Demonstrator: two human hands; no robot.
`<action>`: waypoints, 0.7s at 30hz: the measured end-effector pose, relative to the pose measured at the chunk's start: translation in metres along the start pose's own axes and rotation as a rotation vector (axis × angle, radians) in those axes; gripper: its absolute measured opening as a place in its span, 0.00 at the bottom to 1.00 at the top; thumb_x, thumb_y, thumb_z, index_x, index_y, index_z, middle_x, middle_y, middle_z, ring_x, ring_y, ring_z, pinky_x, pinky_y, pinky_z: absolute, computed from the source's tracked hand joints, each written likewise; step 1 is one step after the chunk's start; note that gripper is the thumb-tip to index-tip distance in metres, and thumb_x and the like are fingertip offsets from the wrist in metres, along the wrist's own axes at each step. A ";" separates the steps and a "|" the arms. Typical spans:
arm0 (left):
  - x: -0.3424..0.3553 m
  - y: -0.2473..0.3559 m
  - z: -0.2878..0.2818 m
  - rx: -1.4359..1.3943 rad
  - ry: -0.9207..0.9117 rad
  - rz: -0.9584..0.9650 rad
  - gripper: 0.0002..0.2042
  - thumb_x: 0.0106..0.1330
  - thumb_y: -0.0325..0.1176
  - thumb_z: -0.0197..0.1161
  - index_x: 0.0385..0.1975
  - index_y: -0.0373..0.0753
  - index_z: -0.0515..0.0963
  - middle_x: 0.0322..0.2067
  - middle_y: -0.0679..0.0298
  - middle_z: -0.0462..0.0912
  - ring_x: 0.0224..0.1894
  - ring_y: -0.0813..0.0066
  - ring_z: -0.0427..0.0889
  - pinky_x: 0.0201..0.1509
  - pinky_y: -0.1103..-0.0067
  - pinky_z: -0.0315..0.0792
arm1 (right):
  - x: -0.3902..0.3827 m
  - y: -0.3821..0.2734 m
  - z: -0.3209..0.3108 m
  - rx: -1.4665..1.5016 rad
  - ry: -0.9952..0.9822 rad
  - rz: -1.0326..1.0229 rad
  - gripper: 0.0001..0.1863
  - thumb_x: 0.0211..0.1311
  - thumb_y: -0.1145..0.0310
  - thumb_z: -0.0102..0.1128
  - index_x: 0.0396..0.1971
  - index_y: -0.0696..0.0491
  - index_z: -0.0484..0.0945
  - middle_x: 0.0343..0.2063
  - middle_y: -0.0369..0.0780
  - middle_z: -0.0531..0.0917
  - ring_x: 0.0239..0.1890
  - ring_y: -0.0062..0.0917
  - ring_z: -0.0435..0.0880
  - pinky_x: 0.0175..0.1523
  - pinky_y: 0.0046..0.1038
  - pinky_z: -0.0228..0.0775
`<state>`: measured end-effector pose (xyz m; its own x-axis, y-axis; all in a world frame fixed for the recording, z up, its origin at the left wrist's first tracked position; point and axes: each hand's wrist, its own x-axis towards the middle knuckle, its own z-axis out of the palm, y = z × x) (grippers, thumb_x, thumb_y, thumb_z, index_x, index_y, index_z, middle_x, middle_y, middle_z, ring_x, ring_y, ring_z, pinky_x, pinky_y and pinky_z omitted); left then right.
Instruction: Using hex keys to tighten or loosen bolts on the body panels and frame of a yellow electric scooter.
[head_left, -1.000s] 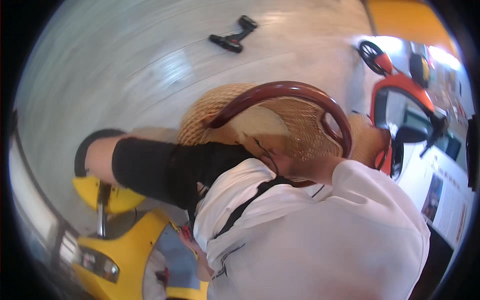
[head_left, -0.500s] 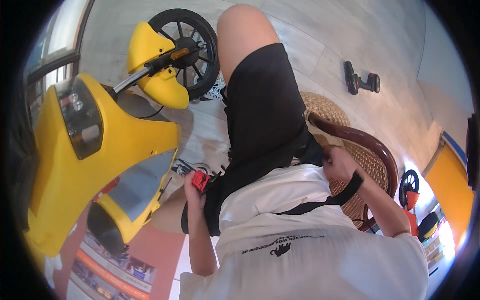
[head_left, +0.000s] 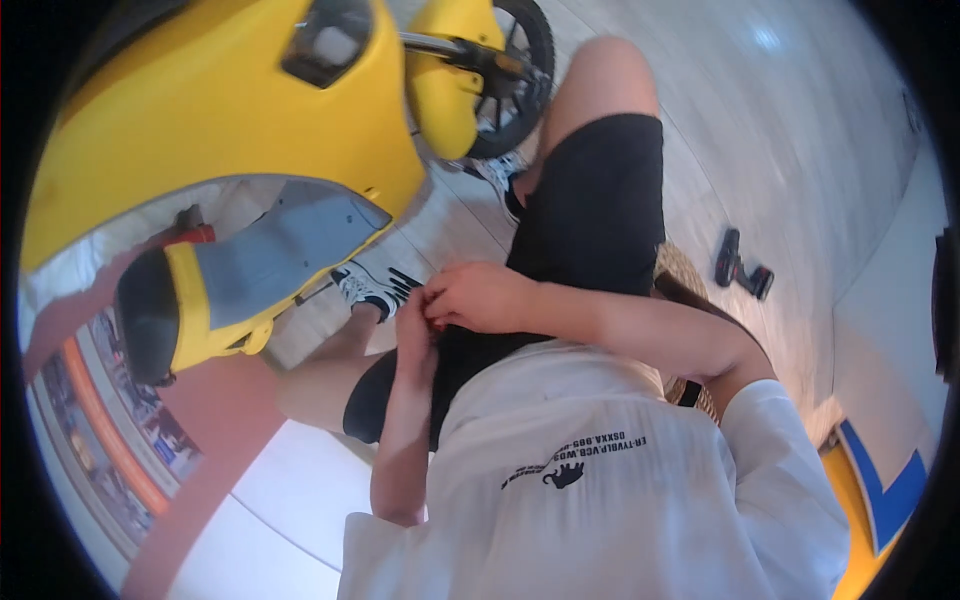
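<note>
Across comes the bare right hand (head_left: 487, 298), meeting the bare left hand (head_left: 414, 328)! Fingers (head_left: 442, 290) curl narrow, partly hidden; anything held, I can't tell.

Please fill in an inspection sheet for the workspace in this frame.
Surface: pale plank floor.
Job's things: dark slim pieces by the left fingertips; held or lying behind, unclear.
Clutter: black cordless drill lying on the floor.
Hands: left hand and right hand meet over the lap; anything between them is hidden.
Cables: nothing clearly seen.
Surroundings: yellow scooter and printed board at left; wicker chair partly behind the right arm.
</note>
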<state>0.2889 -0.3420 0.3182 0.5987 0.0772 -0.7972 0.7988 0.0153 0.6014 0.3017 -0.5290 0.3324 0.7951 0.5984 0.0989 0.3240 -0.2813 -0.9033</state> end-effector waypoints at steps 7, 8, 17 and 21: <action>0.009 -0.037 -0.014 0.105 0.087 0.022 0.17 0.64 0.41 0.52 0.22 0.34 0.79 0.17 0.64 0.76 0.20 0.77 0.74 0.23 0.80 0.63 | -0.005 0.005 0.028 -0.051 -0.169 -0.026 0.07 0.52 0.70 0.61 0.33 0.50 0.82 0.36 0.40 0.79 0.41 0.37 0.79 0.47 0.35 0.71; 0.009 -0.042 -0.017 0.117 0.072 0.016 0.17 0.63 0.41 0.53 0.22 0.34 0.79 0.18 0.63 0.77 0.20 0.77 0.74 0.23 0.80 0.63 | -0.007 0.003 0.030 -0.046 -0.155 -0.003 0.07 0.51 0.70 0.61 0.31 0.51 0.83 0.35 0.40 0.80 0.41 0.38 0.79 0.46 0.36 0.72; 0.014 -0.061 -0.037 0.495 0.131 0.275 0.21 0.61 0.46 0.56 0.23 0.30 0.80 0.19 0.52 0.81 0.24 0.63 0.82 0.28 0.69 0.72 | 0.013 -0.029 0.046 -0.213 -0.329 -0.100 0.05 0.50 0.72 0.62 0.30 0.52 0.79 0.33 0.42 0.78 0.39 0.39 0.79 0.43 0.36 0.72; 0.011 -0.048 -0.039 0.503 0.188 0.251 0.25 0.54 0.54 0.59 0.27 0.32 0.82 0.24 0.46 0.82 0.33 0.50 0.84 0.42 0.63 0.75 | 0.021 -0.044 0.053 -0.254 -0.255 -0.166 0.07 0.50 0.74 0.62 0.31 0.54 0.77 0.34 0.42 0.78 0.38 0.40 0.78 0.43 0.37 0.72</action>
<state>0.2550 -0.3033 0.2822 0.7889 0.1932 -0.5833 0.5913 -0.4968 0.6352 0.2772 -0.4643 0.3517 0.5788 0.8095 0.0987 0.5788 -0.3225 -0.7489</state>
